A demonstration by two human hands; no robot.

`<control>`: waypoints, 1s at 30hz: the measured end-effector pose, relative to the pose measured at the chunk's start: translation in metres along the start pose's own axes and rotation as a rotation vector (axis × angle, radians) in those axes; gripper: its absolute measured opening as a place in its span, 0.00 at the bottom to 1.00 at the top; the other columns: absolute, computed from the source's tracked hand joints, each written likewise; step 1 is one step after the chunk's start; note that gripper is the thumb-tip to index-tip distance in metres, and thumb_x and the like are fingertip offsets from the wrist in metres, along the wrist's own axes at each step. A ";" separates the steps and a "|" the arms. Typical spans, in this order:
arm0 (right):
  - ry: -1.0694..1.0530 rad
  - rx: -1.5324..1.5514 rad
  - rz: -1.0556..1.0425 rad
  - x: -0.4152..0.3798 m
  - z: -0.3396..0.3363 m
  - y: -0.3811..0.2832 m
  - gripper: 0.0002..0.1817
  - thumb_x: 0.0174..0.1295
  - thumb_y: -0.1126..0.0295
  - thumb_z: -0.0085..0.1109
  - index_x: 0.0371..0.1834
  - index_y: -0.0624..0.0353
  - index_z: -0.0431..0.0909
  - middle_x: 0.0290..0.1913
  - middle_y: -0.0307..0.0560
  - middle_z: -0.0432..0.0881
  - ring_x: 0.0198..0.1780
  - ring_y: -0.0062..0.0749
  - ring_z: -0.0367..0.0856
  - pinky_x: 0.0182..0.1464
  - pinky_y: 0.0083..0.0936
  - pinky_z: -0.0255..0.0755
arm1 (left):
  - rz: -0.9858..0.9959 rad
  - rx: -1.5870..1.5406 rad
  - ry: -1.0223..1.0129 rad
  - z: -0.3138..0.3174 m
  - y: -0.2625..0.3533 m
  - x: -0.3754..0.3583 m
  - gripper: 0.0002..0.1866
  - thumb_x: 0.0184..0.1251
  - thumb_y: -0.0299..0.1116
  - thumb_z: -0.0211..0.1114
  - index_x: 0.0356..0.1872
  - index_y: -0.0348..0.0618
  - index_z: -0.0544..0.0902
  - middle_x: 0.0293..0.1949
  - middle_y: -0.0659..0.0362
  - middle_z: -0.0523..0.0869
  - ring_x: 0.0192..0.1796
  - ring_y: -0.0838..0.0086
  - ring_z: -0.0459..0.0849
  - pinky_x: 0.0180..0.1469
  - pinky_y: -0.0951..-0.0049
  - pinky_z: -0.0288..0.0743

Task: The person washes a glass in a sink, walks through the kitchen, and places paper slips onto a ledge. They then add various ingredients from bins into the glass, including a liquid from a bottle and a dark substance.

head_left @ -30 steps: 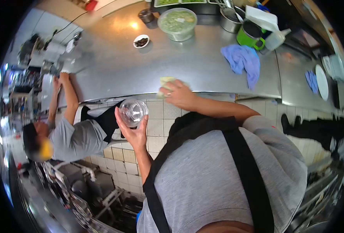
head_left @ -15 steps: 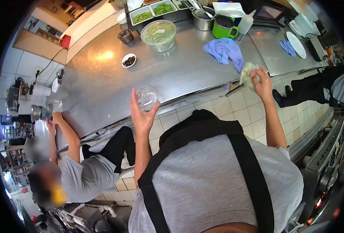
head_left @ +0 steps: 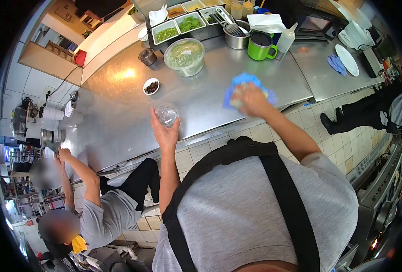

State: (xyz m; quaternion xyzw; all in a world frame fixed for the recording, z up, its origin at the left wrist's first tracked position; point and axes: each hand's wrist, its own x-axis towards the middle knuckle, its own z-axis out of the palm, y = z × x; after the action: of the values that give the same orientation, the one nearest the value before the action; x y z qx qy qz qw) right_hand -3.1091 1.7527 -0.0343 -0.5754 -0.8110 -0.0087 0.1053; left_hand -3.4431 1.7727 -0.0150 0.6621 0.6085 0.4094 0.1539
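Note:
My left hand (head_left: 166,132) is closed round a clear round container (head_left: 168,114), held at the front edge of the steel counter (head_left: 119,113). Over the counter, my right hand (head_left: 250,99) is closed on a pale greenish cloth (head_left: 237,100), smeared by motion. A blue cloth (head_left: 246,80) lies around and beneath that hand; whether the fingers grip it too I cannot tell. Left of my hands is a small white dish (head_left: 151,86) of dark bits. Behind stand a lidded tub (head_left: 184,55) of green food and a green mug (head_left: 260,46).
Trays of chopped greens (head_left: 190,23) line the back, beside a metal pot (head_left: 236,40) of utensils and a squeeze bottle (head_left: 286,41). A person (head_left: 105,213) is at the left, with hands at the counter. Another person's dark-clothed legs (head_left: 359,109) show at the right.
My right hand has moved left from beyond the counter's edge onto the blue cloth, which has shifted left and bunched. My left hand still holds the container.

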 end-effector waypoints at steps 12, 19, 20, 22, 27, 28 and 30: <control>-0.046 0.307 -0.134 0.129 -0.098 0.068 0.22 0.49 0.62 0.62 0.51 0.49 0.77 0.55 0.49 0.75 0.57 0.49 0.73 0.59 0.34 0.67 | -0.075 -0.010 -0.004 0.014 -0.005 0.009 0.57 0.42 0.32 0.77 0.72 0.40 0.46 0.66 0.39 0.61 0.67 0.48 0.63 0.67 0.58 0.59; -0.278 -0.012 0.051 0.137 0.005 0.045 0.50 0.41 0.32 0.61 0.72 0.26 0.55 0.76 0.47 0.46 0.75 0.55 0.44 0.65 0.68 0.47 | 0.004 0.039 0.070 -0.004 0.005 -0.008 0.56 0.46 0.34 0.76 0.72 0.37 0.45 0.68 0.40 0.57 0.68 0.49 0.61 0.65 0.57 0.61; -0.260 0.021 -0.023 0.116 0.011 0.039 0.51 0.39 0.32 0.63 0.71 0.26 0.55 0.76 0.47 0.46 0.75 0.54 0.43 0.63 0.72 0.47 | -0.013 0.046 0.095 -0.010 0.011 -0.014 0.55 0.48 0.34 0.76 0.71 0.36 0.46 0.68 0.40 0.58 0.68 0.49 0.62 0.64 0.57 0.63; -0.292 0.087 -0.132 0.070 -0.020 0.021 0.50 0.39 0.38 0.68 0.71 0.27 0.56 0.75 0.47 0.49 0.75 0.55 0.45 0.64 0.67 0.48 | 0.034 0.050 0.158 -0.021 0.014 -0.020 0.50 0.51 0.32 0.73 0.71 0.36 0.50 0.67 0.41 0.61 0.66 0.52 0.65 0.59 0.58 0.67; -0.204 0.151 -0.202 0.030 -0.015 0.032 0.51 0.37 0.45 0.73 0.70 0.29 0.58 0.75 0.48 0.49 0.74 0.54 0.46 0.65 0.62 0.50 | 0.145 -0.009 0.222 -0.027 0.029 -0.023 0.39 0.55 0.26 0.68 0.68 0.36 0.59 0.61 0.44 0.69 0.58 0.58 0.72 0.49 0.64 0.72; -0.152 0.176 -0.220 0.033 -0.006 0.037 0.52 0.37 0.46 0.74 0.70 0.29 0.58 0.75 0.48 0.49 0.74 0.54 0.46 0.65 0.61 0.50 | 0.161 -0.033 0.204 -0.024 0.032 -0.022 0.38 0.55 0.26 0.68 0.67 0.36 0.60 0.60 0.45 0.71 0.57 0.58 0.73 0.48 0.65 0.72; -0.070 0.172 -0.229 0.039 0.002 0.046 0.52 0.37 0.47 0.74 0.71 0.31 0.58 0.75 0.49 0.49 0.74 0.53 0.48 0.65 0.61 0.51 | 0.177 -0.081 0.168 -0.019 0.038 -0.020 0.36 0.57 0.24 0.67 0.67 0.37 0.61 0.59 0.46 0.71 0.56 0.61 0.74 0.48 0.67 0.72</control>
State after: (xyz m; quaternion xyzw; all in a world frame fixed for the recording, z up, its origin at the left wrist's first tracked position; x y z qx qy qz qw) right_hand -3.0789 1.8050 -0.0339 -0.4679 -0.8723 0.0690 0.1244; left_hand -3.4296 1.7403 0.0157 0.6698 0.5413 0.4998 0.0923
